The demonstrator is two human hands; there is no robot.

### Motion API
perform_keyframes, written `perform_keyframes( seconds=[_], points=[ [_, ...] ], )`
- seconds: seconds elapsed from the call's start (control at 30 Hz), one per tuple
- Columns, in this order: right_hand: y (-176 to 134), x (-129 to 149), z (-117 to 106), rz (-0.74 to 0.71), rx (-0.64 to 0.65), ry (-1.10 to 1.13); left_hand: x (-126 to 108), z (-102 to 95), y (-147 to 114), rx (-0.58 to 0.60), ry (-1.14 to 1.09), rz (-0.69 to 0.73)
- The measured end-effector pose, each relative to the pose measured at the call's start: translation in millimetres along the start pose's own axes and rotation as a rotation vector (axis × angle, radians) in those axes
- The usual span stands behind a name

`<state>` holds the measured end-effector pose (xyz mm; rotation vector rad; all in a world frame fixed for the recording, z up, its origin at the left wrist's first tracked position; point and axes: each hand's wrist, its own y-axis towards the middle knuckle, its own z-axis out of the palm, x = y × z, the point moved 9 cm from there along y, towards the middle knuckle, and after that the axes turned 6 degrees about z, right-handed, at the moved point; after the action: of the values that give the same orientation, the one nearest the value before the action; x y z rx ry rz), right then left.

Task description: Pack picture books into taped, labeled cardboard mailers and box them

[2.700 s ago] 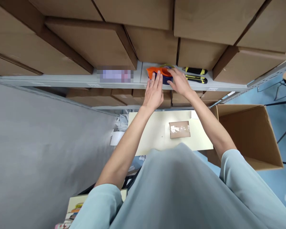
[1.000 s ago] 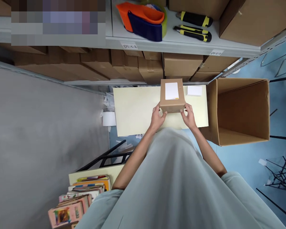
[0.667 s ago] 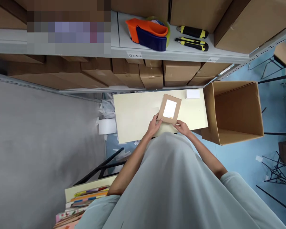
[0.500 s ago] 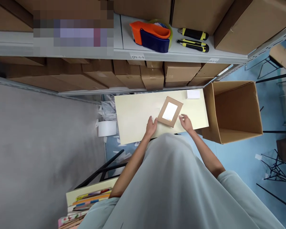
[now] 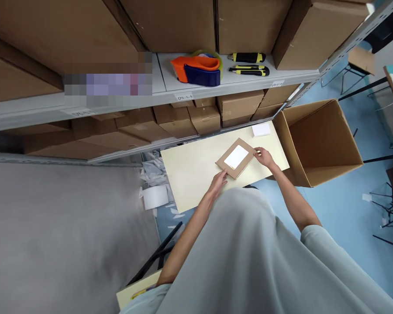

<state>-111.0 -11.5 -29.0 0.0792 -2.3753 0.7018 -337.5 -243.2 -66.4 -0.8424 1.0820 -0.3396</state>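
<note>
Right hand (image 5: 265, 158), half-curled, left hand (image 5: 218, 181), straighter; both touching box (image 5: 225, 164)

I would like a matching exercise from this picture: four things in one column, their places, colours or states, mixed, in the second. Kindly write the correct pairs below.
Things:
1. small box with white label
2. tape dispenser
3. two cutters
4. large carton

Descriptions:
A. black and yellow, on the shelf
B. open at the top, beside the table
C. between the left hand and the right hand
D. orange and dark blue

Pairs: 1-C, 2-D, 3-A, 4-B
</note>
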Motion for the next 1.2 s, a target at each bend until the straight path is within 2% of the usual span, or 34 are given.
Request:
perform_keyframes(
  seconds=[0.13,0.23,0.37,0.5,0.6,0.7,0.8,0.9,1.0,1.07,1.13,1.2],
  points=[
    [-67.2,-33.6,-11.8,0.032,-0.093,0.183,-28.8,-5.6,3.2,-0.087,0.193,0.247],
    [-112.0,-59.6,-13.0,0.103,-0.171,0.359,-55.5,10.2,7.5,-0.070,0.271,0.422],
    [-152.3,-90.1,-23.2,0.196,-0.225,0.519,-91.0,57.9,4.9,0.051,0.331,0.608],
    [-166.1,-114.4,-65.1,0.166,-0.337,0.672,-122.2,121.8,-6.3,0.143,0.441,0.732],
    [-157.1,-132.5,-102.7,0.116,-0.396,0.749,-141.5,178.8,-9.1,0.162,0.503,0.776],
    [-135.9,-156.5,-141.6,0.095,-0.423,0.822,-157.8,250.4,-3.3,0.171,0.534,0.771],
    [-113.4,-193.2,-187.4,0.123,-0.464,0.924,-170.3,340.5,10.0,0.209,0.612,0.747],
    [-99.2,-243.5,-240.7,0.186,-0.581,0.963,-172.8,436.1,36.2,0.250,0.768,0.725],
    [-88.0,-300.4,-284.4,0.267,-0.690,0.938,-158.9,526.3,74.7,0.354,0.865,0.758],
    [-79.5,-339.9,-300.1,0.338,-0.742,0.921,-137.6,577.0,105.1,0.444,0.898,0.764],
    [-70.6,-379.3,-303.2,0.431,-0.780,0.915,-107.3,616.3,137.9,0.517,0.952,0.714],
    [-60.6,-416.3,-294.3,0.539,-0.793,0.915,-74.4,643.5,169.9,0.557,1.024,0.634]
  ],
)
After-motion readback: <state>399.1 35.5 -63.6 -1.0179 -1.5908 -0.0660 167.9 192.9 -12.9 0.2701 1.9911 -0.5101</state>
